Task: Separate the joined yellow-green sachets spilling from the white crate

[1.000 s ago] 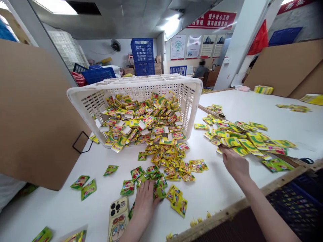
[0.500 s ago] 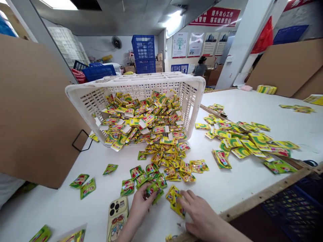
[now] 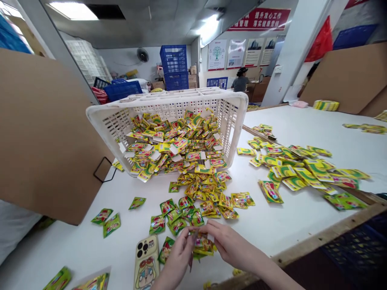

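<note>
My left hand [image 3: 180,251] and my right hand [image 3: 226,242] meet above the table's near edge, fingers closed around small sachets. A yellow sachet [image 3: 204,245] shows between them, gripped by the right fingers. Under it peeks the edge of a green sachet [image 3: 198,255] at my left fingers; the fingers hide most of it. Another green sachet [image 3: 165,249] lies against the left hand's outer side. Just beyond are a loose group of green sachets [image 3: 177,225] and a heap of yellow sachets [image 3: 208,193].
A white plastic crate [image 3: 242,121] lies on its side, full of small yellow boxes [image 3: 181,145]. More flat yellow packs [image 3: 302,171] spread to the right. A phone [image 3: 146,262] lies left of my hands. Cardboard [image 3: 45,133] stands at left; a person [image 3: 240,80] sits far back.
My right hand has lifted yellow sachets off the table and moved left to my left hand. The hands, apart before, now come together over the sachets.
</note>
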### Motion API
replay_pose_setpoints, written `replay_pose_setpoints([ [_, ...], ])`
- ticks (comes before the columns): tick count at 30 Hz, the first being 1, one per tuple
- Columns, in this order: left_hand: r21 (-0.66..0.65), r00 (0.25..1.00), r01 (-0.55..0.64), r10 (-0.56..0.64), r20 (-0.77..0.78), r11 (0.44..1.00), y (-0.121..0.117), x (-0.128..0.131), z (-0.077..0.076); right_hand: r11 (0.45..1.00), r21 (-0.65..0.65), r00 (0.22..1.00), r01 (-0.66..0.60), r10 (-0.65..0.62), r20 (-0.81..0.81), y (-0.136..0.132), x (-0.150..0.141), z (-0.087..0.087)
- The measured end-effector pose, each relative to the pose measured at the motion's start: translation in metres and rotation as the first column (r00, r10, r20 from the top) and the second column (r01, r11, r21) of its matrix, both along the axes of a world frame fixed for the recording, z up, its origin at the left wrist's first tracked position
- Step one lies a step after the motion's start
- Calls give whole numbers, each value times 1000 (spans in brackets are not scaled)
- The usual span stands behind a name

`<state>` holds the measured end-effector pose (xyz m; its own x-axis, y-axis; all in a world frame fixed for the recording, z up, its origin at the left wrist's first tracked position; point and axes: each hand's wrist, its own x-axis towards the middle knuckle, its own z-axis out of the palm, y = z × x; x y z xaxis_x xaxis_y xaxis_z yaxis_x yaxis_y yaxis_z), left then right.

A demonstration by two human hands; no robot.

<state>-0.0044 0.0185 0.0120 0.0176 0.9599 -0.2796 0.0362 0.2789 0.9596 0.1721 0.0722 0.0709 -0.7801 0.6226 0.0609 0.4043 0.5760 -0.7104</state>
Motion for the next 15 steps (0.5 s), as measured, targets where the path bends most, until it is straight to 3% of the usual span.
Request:
replay_pose_setpoints([
  [2,95,998,19,-24,52,995,-1,2,7,1000,8,1000,4,-4,1,2,-5,-7],
  [4,164,990,-27,3,143,986,-1,3,11,993,-53,987,102,-108,-121,4,-11,-20],
  [6,196,981,-89,52,186,976,-1,5,12,929,-303,911,211,-300,-284,4,-19,-35],
  [7,215,984,-118,85,157,969,-2,7,12,859,-472,864,198,-381,-330,3,-25,-42],
  [9,287,989,-134,145,-17,948,-3,10,11,685,-725,813,72,-462,-355,0,-36,-52],
  [11,377,956,-64,166,-244,924,0,8,13,588,-808,795,-12,-485,-364,-2,-44,-58],
  [13,433,888,10,191,-419,901,12,-5,20,586,-810,770,16,-524,-364,-1,-42,-59],
  [15,472,809,-43,307,-500,881,36,-34,32,615,-786,758,63,-541,-363,3,-33,-59],
])
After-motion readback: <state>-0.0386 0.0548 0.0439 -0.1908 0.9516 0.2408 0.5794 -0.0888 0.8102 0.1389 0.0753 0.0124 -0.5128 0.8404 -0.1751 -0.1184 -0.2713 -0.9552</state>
